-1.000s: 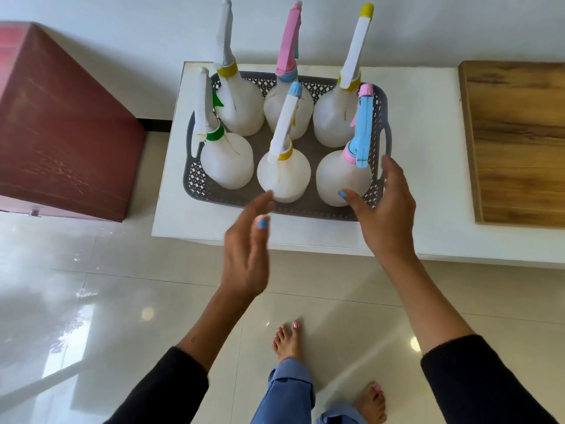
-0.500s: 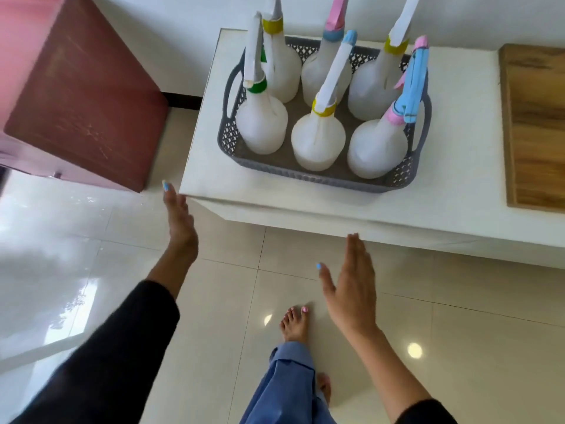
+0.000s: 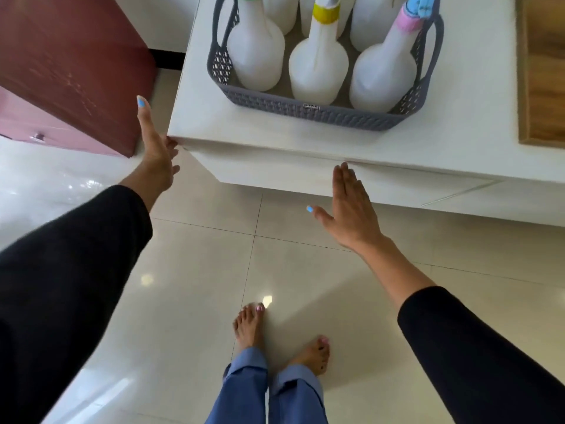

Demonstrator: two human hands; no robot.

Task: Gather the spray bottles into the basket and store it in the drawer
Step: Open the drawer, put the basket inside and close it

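Left hand (image 3: pixel 156 157), open, sits at the worktop (image 3: pixel 458 117) corner; right hand (image 3: pixel 351 206), flat, by its front edge. Basket (image 3: pixel 305 113) holds upright spray bottles (image 3: pixel 318 68).

Grey basket (image 3: pixel 308 113) on white cabinet (image 3: pixel 464 123)

Glossy cream floor tiles (image 3: pixel 189 270) under me, light spots glaring off them. Dark red cabinet (image 3: pixel 70 62) to my left, white wall (image 3: pixel 165 22) behind it. White table (image 3: pixel 458 133) ahead of me; wooden board (image 3: pixel 544 71) on its right end.
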